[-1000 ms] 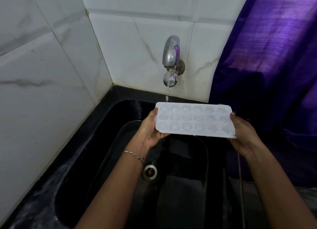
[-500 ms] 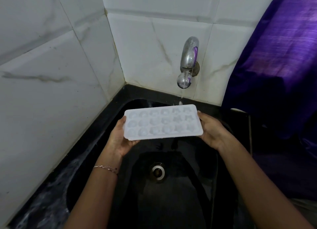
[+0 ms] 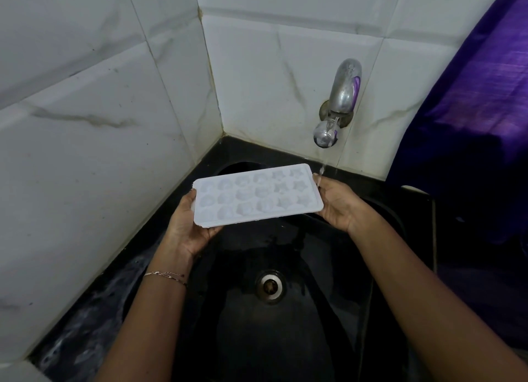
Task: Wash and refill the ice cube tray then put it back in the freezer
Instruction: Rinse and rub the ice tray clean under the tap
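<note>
A white ice cube tray (image 3: pixel 257 195) with several shaped moulds is held face up over the black sink (image 3: pixel 380 210). My left hand (image 3: pixel 187 227) grips its left end from below. My right hand (image 3: pixel 338 203) grips its right end. A thin stream of water falls from the metal tap (image 3: pixel 338 104) on the back wall and lands at the tray's far right corner, by my right fingertips. The tray tilts slightly, its left end nearer to me.
The sink drain (image 3: pixel 269 286) lies below the tray in the middle of the basin. White marble-look tiles (image 3: pixel 85 153) close off the left and back. A purple cloth (image 3: pixel 480 95) hangs at the right. The wet black counter edge (image 3: pixel 85 338) runs along the left.
The tray and both hands have shifted left relative to the tap, so the water now falls at the tray's right end instead of its left end. The view has also turned.
</note>
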A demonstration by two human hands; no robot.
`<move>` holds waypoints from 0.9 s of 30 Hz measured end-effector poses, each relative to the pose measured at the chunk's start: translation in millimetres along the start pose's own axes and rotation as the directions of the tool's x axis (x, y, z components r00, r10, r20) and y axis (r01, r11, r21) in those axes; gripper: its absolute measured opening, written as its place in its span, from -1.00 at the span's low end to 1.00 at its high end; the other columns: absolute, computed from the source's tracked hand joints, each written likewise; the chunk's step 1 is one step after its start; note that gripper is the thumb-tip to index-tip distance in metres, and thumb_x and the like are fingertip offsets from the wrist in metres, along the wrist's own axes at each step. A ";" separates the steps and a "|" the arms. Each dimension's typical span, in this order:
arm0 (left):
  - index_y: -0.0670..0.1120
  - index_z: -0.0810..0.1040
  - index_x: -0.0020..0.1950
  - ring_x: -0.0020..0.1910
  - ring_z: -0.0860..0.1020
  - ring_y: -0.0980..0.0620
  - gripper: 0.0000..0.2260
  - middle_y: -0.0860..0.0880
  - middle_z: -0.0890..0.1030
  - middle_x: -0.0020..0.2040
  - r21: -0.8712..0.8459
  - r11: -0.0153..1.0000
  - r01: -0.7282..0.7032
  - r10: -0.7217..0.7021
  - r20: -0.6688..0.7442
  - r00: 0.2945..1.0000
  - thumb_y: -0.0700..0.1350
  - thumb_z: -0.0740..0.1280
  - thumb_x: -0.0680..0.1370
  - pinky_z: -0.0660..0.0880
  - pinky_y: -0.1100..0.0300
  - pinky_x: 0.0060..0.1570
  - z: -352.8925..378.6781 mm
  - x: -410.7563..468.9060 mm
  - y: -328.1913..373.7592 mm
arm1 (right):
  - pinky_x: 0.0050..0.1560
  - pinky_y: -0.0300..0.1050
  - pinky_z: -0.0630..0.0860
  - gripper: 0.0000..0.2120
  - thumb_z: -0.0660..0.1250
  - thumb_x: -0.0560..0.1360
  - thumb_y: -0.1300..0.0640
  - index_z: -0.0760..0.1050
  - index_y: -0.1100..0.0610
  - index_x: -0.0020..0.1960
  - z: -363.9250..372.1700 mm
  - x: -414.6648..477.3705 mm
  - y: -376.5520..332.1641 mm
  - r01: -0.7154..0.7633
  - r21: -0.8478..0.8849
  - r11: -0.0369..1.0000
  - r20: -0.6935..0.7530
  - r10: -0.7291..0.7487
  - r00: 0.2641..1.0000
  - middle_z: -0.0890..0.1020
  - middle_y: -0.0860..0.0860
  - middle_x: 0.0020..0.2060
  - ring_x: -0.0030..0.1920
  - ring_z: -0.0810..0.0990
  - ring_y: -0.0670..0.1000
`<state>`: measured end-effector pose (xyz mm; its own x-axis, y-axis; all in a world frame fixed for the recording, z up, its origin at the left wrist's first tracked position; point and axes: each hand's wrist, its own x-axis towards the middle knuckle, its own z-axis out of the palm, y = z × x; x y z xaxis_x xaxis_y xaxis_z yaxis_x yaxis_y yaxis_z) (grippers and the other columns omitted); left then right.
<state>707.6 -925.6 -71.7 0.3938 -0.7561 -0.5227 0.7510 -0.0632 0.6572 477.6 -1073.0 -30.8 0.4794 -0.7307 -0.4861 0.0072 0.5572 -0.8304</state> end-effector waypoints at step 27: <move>-0.06 0.48 0.35 0.06 0.66 -0.11 -0.61 -0.11 0.65 0.18 0.034 0.999 -0.001 -0.001 0.049 0.999 0.12 0.11 0.65 0.64 0.00 -0.17 23.8 7.9 -19.5 | -0.16 -0.06 0.63 -0.74 0.15 0.64 0.09 0.58 0.18 0.05 -30.0 6.9 -2.6 0.019 -0.003 1.000 -0.065 -0.019 0.998 0.71 0.09 -0.11 -0.15 0.70 0.05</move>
<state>683.5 -945.8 -75.7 0.3666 -0.7872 -0.4958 0.7321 -0.0847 0.6759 454.5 -1091.3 -40.2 0.4212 -0.7651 -0.4870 0.0132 0.5421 -0.8402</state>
